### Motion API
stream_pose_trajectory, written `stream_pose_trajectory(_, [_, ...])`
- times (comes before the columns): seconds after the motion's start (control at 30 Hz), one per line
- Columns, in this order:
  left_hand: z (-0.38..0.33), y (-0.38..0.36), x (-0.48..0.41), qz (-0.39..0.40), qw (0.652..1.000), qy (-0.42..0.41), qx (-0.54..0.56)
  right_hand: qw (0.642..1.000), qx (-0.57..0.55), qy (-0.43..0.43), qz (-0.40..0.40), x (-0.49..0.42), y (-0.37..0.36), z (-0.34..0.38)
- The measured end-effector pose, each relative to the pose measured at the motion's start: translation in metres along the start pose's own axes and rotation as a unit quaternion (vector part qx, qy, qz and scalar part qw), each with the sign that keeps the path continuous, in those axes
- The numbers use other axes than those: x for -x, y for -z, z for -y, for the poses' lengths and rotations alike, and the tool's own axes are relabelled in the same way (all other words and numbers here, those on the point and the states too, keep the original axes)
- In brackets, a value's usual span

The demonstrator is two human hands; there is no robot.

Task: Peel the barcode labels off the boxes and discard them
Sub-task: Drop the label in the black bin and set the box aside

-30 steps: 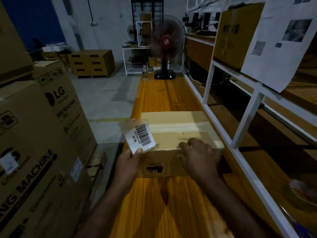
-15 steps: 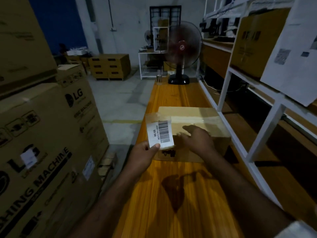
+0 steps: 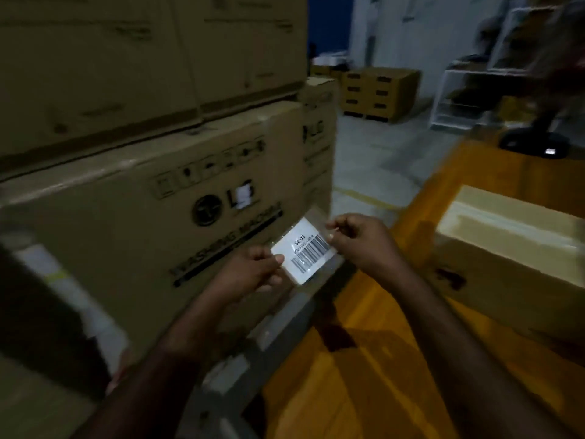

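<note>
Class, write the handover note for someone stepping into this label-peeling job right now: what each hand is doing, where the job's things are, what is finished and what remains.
Left hand: pinching the lower-left corner of the barcode label.
Right hand: pinching the label's upper-right edge. The label is off any box, held in the air between both hands, in front of the washing machine carton.
Small box: on the orange table, to the right, untouched by either hand.
Done: this label is peeled free.
Left: discard it. No bin is in view, so find one. The carton bears a small white sticker over its logo; too blurred to tell if it is a barcode.
</note>
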State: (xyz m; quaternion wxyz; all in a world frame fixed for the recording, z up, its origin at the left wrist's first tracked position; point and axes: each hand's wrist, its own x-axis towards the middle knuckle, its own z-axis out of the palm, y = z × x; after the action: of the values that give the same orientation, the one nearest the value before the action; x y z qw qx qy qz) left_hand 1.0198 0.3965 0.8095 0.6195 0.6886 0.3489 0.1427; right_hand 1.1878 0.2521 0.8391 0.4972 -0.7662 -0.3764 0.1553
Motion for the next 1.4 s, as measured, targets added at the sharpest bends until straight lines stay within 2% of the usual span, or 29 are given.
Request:
stream_pose_trajectory(0.1, [0.026, 0.060, 0.033, -0.109, 0.993, 0.010, 0.032, 0.992, -0.011, 0.012, 0.122, 0.010, -0.055, 0.025])
stream_pose_trajectory(0.27, [0.073, 0.139, 0.102, -0.232, 0.972, 0.016, 0.038, 0.971, 0.018, 0.015, 0.238, 0.046, -0.147, 0.061])
stream_pose_trajectory(0.4, [0.126, 0.188, 0.157, -0.280, 0.957, 0.050, 0.049, 0.960, 0.027, 0.015, 0.280, 0.088, -0.217, 0.078])
stream_pose_trajectory(0.53, [0.172, 0.226, 0.208, -0.303, 0.946, 0.101, 0.065, 0.946, 0.031, -0.020, 0.321, 0.132, -0.289, 0.084])
stream_pose_trajectory(0.67, [0.214, 0.258, 0.253, -0.343, 0.928, 0.120, 0.082, 0.930, 0.025, -0.003, 0.366, 0.175, -0.365, 0.081])
stream_pose_trajectory(0.87, [0.276, 0.284, 0.304, -0.367, 0.909, 0.186, 0.061, 0.869, 0.105, 0.025, 0.482, 0.232, -0.469, 0.088])
stream_pose_trajectory(0.97, [0.314, 0.298, 0.316, -0.388, 0.889, 0.231, 0.078, 0.848, 0.132, 0.061, 0.509, 0.252, -0.525, 0.071])
stream_pose_trajectory(1.1, [0.372, 0.311, 0.328, -0.390, 0.871, 0.293, 0.060, 0.808, 0.218, 0.066, 0.544, 0.280, -0.597, 0.040])
stream_pose_trajectory(1.3, [0.482, 0.319, 0.348, -0.434, 0.795, 0.409, 0.113, 0.703, 0.344, 0.120, 0.610, 0.318, -0.703, -0.034])
stream_pose_trajectory(1.4, [0.539, 0.318, 0.347, -0.431, 0.774, 0.444, 0.136, 0.645, 0.387, 0.144, 0.643, 0.330, -0.746, -0.088])
